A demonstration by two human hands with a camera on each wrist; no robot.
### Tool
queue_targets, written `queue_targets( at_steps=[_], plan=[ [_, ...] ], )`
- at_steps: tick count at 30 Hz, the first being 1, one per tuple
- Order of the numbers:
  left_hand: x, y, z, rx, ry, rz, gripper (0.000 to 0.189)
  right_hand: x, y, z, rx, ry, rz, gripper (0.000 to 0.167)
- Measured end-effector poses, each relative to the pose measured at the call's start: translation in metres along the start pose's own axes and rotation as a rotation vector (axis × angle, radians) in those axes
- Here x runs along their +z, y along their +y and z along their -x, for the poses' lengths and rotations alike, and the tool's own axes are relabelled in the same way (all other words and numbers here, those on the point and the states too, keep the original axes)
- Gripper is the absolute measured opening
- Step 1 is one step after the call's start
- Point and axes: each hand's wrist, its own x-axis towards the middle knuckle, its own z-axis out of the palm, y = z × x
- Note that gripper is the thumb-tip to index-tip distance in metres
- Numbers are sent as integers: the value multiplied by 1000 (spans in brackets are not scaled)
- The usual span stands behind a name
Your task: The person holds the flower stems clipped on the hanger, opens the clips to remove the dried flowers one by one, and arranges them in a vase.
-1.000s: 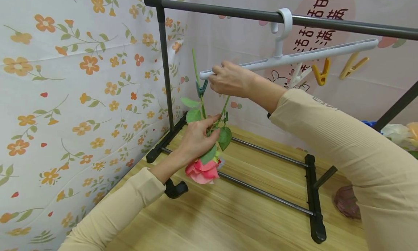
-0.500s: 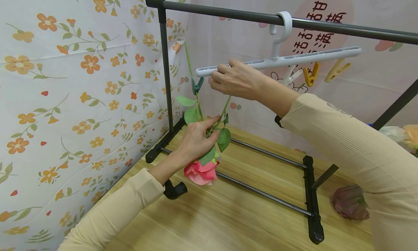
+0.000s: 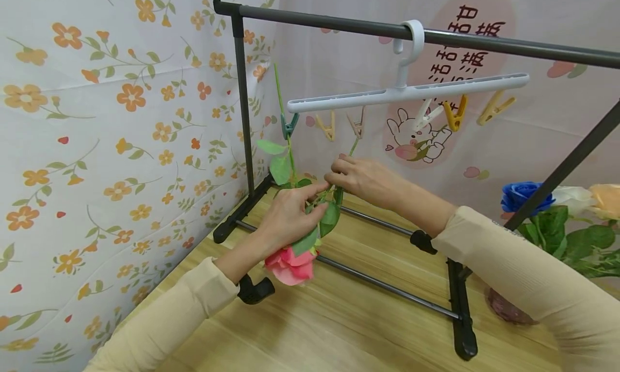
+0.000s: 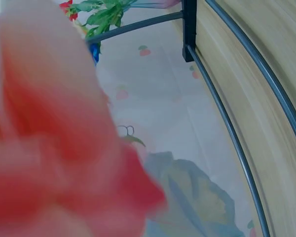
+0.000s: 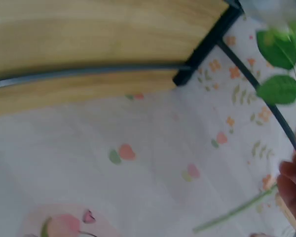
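My left hand grips leafy artificial flower stems near the rack's left end. A pink rose hangs head down just below it, filling much of the left wrist view. Behind it there is a pale flower. One upright green stem passes by a teal clothespin under the left end of the white hanger. My right hand pinches a second green stem, whose top end reaches a beige-pink clothespin. The leaves partly hide my left fingertips.
The hanger hooks over the dark rail of a rack standing on a wooden table. Several more clothespins, such as a yellow one, hang from it. Blue, white and orange roses stand at the right above a dark pinkish vase.
My right hand has come down from the hanger to the stem, uncovering two clothespins. My left hand stays nearly in place with the pink rose, slightly lower. The hanger has swung slightly.
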Motion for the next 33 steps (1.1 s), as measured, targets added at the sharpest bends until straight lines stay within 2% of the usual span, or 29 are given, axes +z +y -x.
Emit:
queue_targets(
  at_steps=[5,14,18,20,23,24,27,31,33],
  plan=[
    [2,6,5,5,-67,-6,39,8,-13,21,15,119,0,27],
    [6,15,9,33,-218,45,38,16,-32,51,49,251,-2,26],
    [5,14,8,-7,-241,103,33,19,-40,68,87,296,-56,13],
    [4,12,9,-43,-235,139,32,20,-44,78,115,314,-95,24],
    [4,5,10,-74,-177,177,29,19,-50,92,173,345,-153,40],
    [3,2,11,-79,-146,190,28,18,-51,96,198,355,-172,39],
    [4,-8,11,-48,4,202,24,14,-58,108,283,395,-218,35],
    [5,-23,9,-10,227,157,18,6,-66,125,420,464,-242,36],
    [6,-29,7,-21,304,127,18,2,-71,133,502,537,-289,37]
  ],
)
